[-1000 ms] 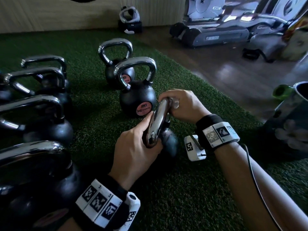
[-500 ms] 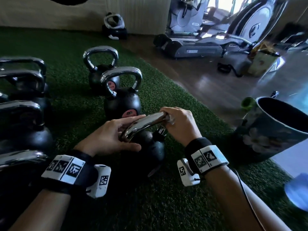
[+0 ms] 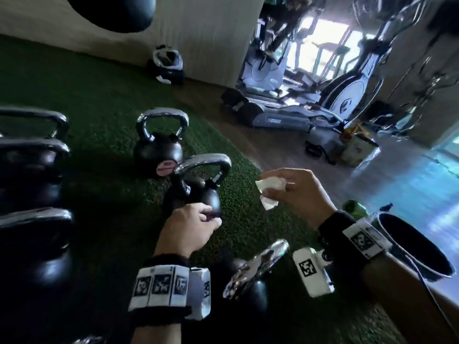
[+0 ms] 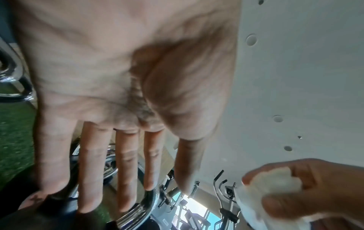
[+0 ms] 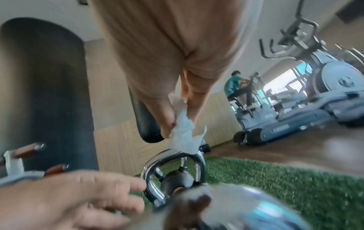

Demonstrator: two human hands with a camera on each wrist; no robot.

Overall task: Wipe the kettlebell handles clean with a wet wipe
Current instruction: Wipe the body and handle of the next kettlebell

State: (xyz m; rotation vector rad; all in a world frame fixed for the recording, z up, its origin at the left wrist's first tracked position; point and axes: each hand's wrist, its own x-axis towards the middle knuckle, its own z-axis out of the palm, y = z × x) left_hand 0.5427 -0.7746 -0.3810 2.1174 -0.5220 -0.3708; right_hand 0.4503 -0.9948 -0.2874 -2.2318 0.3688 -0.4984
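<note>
A black kettlebell (image 3: 196,192) with a chrome handle (image 3: 206,162) stands on the green turf. My left hand (image 3: 198,219) reaches to its body with fingers (image 4: 126,171) straight, holding nothing. To the right of that handle, my right hand (image 3: 280,192) hovers in the air and pinches a crumpled white wet wipe (image 3: 269,184) between thumb and fingers. In the right wrist view the wipe (image 5: 183,137) hangs just above the chrome handle (image 5: 173,171). Another kettlebell (image 3: 255,269) sits low between my wrists, with nothing touching its chrome handle.
A further kettlebell (image 3: 159,147) stands behind, and several more line the left side (image 3: 32,170). A dark bin (image 3: 409,244) and a green bottle (image 3: 352,207) are at the right. Elliptical machines (image 3: 285,115) stand on the wood floor beyond; a person (image 5: 236,87) is on one.
Both hands have let go of the near kettlebell's handle. The right hand rose with the wipe, and the left hand moved forward to the kettlebell behind. The view swung up and right.
</note>
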